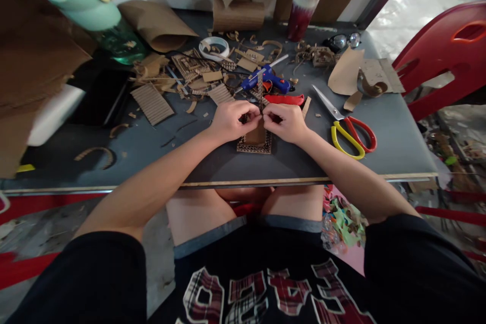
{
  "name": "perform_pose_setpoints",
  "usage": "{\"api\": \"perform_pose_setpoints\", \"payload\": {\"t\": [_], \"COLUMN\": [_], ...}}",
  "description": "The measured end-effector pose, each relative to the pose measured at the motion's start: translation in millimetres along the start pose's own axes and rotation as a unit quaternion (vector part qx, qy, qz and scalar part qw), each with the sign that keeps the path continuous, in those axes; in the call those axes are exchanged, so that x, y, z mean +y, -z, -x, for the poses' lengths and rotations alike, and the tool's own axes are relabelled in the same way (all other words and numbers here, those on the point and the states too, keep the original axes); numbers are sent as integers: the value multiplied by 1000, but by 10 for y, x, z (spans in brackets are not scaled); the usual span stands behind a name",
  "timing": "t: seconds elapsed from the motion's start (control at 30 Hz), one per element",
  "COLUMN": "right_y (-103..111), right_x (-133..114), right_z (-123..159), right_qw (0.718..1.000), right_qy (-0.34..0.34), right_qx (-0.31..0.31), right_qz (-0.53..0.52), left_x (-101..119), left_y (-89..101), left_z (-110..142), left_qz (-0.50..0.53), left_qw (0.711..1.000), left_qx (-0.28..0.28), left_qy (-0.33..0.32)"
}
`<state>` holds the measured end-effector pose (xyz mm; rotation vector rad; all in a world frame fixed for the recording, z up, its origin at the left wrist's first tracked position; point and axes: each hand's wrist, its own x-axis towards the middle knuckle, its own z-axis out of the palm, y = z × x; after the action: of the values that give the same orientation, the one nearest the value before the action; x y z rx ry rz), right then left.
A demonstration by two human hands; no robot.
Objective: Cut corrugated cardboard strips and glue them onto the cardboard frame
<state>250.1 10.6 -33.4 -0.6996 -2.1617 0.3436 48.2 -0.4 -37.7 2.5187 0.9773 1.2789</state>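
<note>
A small cardboard frame (255,148) with corrugated edges lies on the grey table close to its front edge. Over its far end my left hand (236,120) and my right hand (284,120) meet, fingers pinched. Between their fingertips is a narrow corrugated cardboard strip (260,92) that extends away from me. The exact pinch point is partly hidden by the fingers. Just beyond my hands are a blue glue gun (266,80) and a red-handled tool (284,99), possibly a cutter. To the right of my right hand rest scissors (343,124) with one yellow and one red handle.
Cardboard scraps (193,68) litter the back of the table around a white tape roll (213,48). A green bottle (91,10) stands back left, a cup with red liquid (306,2) back right. A dark flat object (100,96) lies left. A red chair (448,55) stands right.
</note>
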Motion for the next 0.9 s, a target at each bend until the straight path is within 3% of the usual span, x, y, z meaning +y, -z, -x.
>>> {"api": "perform_pose_setpoints", "payload": {"t": [0.3, 0.53, 0.9], "right_y": [23, 38, 65], "right_x": [19, 30, 39], "right_z": [-4, -6, -9], "right_qw": [999, 996, 994], "right_qy": [12, 5, 9], "right_qx": [-24, -47, -49], "right_qz": [-45, -79, -97], "left_x": [-23, -28, 8], "left_y": [9, 14, 46], "left_z": [-4, -2, -26], "left_qz": [29, 42, 77], "left_qw": [999, 998, 996], "left_qx": [-10, -43, -43], "left_qy": [-22, 18, 27]}}
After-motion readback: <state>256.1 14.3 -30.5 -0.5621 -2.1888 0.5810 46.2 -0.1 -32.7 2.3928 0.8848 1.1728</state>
